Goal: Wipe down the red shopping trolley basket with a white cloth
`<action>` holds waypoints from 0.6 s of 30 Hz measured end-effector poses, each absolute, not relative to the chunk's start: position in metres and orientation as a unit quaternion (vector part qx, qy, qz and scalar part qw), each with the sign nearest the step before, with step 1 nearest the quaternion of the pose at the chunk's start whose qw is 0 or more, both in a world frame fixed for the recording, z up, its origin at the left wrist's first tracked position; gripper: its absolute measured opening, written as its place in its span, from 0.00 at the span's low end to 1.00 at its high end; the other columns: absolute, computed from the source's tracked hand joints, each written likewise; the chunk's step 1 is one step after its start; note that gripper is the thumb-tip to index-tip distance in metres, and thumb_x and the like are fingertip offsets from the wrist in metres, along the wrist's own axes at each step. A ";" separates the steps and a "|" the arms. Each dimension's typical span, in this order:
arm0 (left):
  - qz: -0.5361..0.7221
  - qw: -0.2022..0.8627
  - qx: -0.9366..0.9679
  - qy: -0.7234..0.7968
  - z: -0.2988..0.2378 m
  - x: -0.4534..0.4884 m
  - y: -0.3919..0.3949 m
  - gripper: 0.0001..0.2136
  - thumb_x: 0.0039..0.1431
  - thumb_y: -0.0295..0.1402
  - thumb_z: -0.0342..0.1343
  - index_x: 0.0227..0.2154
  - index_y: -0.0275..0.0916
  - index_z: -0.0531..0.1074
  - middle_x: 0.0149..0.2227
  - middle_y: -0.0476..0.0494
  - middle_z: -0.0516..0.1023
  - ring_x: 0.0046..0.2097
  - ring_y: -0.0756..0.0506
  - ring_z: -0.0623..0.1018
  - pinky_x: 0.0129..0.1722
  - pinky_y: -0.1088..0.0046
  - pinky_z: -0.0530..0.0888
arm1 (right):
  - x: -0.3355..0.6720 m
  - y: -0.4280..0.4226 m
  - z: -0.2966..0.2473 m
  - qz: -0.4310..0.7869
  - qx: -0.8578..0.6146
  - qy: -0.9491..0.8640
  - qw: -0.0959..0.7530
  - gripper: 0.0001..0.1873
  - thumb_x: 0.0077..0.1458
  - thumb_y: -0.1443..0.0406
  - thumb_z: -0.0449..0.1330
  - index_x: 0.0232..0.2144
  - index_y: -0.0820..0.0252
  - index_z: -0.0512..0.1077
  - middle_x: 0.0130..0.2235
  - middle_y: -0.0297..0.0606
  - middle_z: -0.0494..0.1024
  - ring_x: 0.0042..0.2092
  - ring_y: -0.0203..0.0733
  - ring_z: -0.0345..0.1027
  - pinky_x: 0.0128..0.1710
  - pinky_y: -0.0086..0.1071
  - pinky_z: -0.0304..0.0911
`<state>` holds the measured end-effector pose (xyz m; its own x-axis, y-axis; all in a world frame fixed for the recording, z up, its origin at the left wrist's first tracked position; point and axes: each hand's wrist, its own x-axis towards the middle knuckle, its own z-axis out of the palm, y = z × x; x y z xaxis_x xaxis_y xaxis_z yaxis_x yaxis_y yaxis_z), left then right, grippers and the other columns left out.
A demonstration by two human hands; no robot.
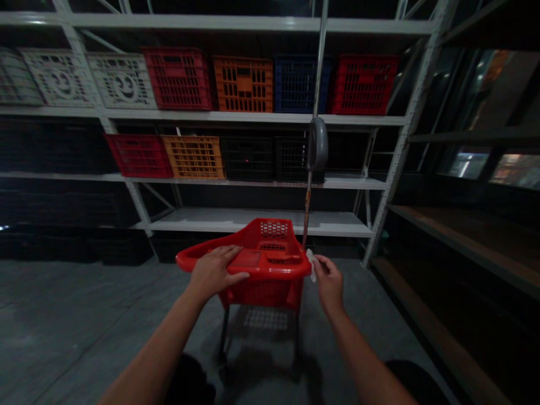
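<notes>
A small red plastic shopping cart [270, 289] stands in front of me, its handlebar toward me. Over the left part of the bar lies my left hand [215, 271], fingers across the top and thumb along the near side, gripping it. My right hand [329, 281] is at the bar's right end, its fingers pinched on a crumpled white cloth or tissue [312, 265] that touches the red rim there. Rising beside that corner is a metal pole [319, 67] with a grey oval piece [318, 144] on it.
Behind the cart, a white metal shelving rack [253, 116] holds several plastic crates, among them an orange crate [243, 84] and a blue crate [297, 84]. Darker shelving [464, 230] runs along the right. The floor [84, 326] is grey, and the light is dim.
</notes>
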<state>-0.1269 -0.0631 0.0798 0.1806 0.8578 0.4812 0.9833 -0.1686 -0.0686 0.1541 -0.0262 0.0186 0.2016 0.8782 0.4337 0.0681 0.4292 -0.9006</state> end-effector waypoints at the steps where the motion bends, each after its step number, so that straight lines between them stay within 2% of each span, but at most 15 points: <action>1: -0.165 0.182 -0.749 -0.615 0.081 -0.130 -0.063 0.34 0.45 0.58 0.45 0.51 0.41 0.63 0.52 0.41 0.68 0.51 0.40 0.68 0.50 0.65 0.64 | 0.161 -0.022 0.031 0.296 -0.427 -0.609 0.599 0.12 0.51 0.62 0.52 0.35 0.63 0.70 0.38 0.42 0.75 0.40 0.41 0.68 0.40 0.32 0.61; 3: -0.159 0.189 -0.754 -0.609 0.085 -0.134 -0.064 0.33 0.45 0.57 0.46 0.51 0.41 0.64 0.52 0.41 0.68 0.53 0.39 0.66 0.52 0.63 0.62 | 0.169 -0.011 0.060 0.266 -0.401 -0.734 0.480 0.10 0.50 0.66 0.53 0.32 0.62 0.72 0.35 0.40 0.76 0.39 0.41 0.68 0.40 0.31 0.60; 5: -0.169 0.230 -0.745 -0.603 0.085 -0.131 -0.069 0.33 0.45 0.56 0.47 0.50 0.41 0.64 0.54 0.40 0.65 0.57 0.37 0.61 0.56 0.55 0.55 | 0.166 -0.003 0.088 0.238 -0.367 -0.828 0.351 0.09 0.48 0.69 0.54 0.29 0.61 0.74 0.32 0.37 0.77 0.36 0.39 0.68 0.37 0.28 0.60; 7: -0.192 0.282 -0.728 -0.595 0.080 -0.119 -0.076 0.30 0.48 0.53 0.46 0.51 0.40 0.62 0.57 0.40 0.61 0.60 0.36 0.55 0.57 0.49 0.46 | 0.151 0.002 0.108 0.210 -0.355 -0.877 0.246 0.09 0.46 0.72 0.54 0.29 0.62 0.74 0.30 0.36 0.77 0.32 0.36 0.68 0.32 0.25 0.58; 9: -0.211 0.309 -0.726 -0.577 0.069 -0.101 -0.083 0.26 0.54 0.48 0.43 0.53 0.38 0.59 0.57 0.39 0.60 0.61 0.38 0.53 0.58 0.49 0.43 | 0.128 0.004 0.118 0.187 -0.378 -0.890 0.172 0.09 0.45 0.72 0.55 0.29 0.63 0.74 0.29 0.36 0.76 0.30 0.34 0.66 0.26 0.23 0.56; 14: -0.282 0.319 -0.702 -0.571 0.038 -0.060 -0.086 0.29 0.56 0.45 0.43 0.53 0.27 0.55 0.56 0.29 0.60 0.60 0.36 0.54 0.57 0.52 0.52 | 0.075 0.005 0.120 0.191 -0.425 -0.879 0.095 0.10 0.48 0.72 0.52 0.31 0.67 0.74 0.24 0.37 0.75 0.23 0.31 0.62 0.22 0.23 0.51; 18: -0.301 0.320 -0.689 -0.577 0.032 -0.065 -0.080 0.27 0.56 0.44 0.43 0.52 0.28 0.56 0.54 0.29 0.62 0.58 0.36 0.57 0.56 0.52 0.53 | 0.063 0.002 0.122 0.175 -0.412 -0.889 0.095 0.12 0.50 0.73 0.50 0.32 0.69 0.73 0.26 0.39 0.75 0.24 0.31 0.61 0.22 0.24 0.50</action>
